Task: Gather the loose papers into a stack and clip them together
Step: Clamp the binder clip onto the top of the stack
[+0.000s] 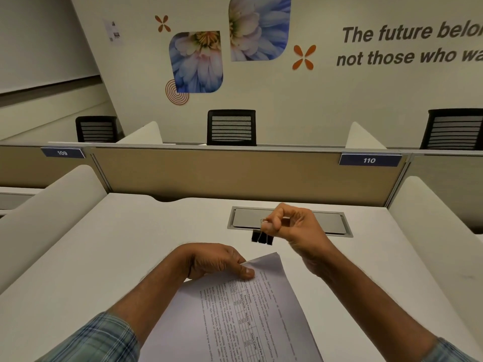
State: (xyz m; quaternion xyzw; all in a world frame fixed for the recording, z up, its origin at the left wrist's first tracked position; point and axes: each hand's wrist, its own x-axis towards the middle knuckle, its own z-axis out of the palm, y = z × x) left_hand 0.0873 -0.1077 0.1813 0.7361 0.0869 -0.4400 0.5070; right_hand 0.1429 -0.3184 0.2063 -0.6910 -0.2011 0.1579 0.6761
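Head view. Item: papers, a gathered sheaf of white sheets with printed text and a table on the top page, lying at a slant on the near centre of the white surface; its far corner is lifted clear of the surface. Whether the sheets are squared at every edge cannot be told.

Item: left hand, at the far left edge of the papers, its grip closed on the sheaf near the raised corner, thumb pressed on the top page. Plaid sleeve at the near left.

Item: right hand, raised above the surface, far of and to the right of the papers, its grip pinched on the wire handles of a binder clip. The clip is black, hanging below the fingertips, apart from the papers and just far of their raised corner. Whether its mouth is spread cannot be told.

Item: grey recessed cover plate, set in the far part of the surface, partly behind the right hand.

Item: tan partition along the far edge, bearing blue number plates 109 at left and 110 at right. White side dividers stand left and right.

Item: three black mesh-backed chairs beyond the partition; the middle chair faces the viewer. Wall behind carries flower panels and dark lettering.
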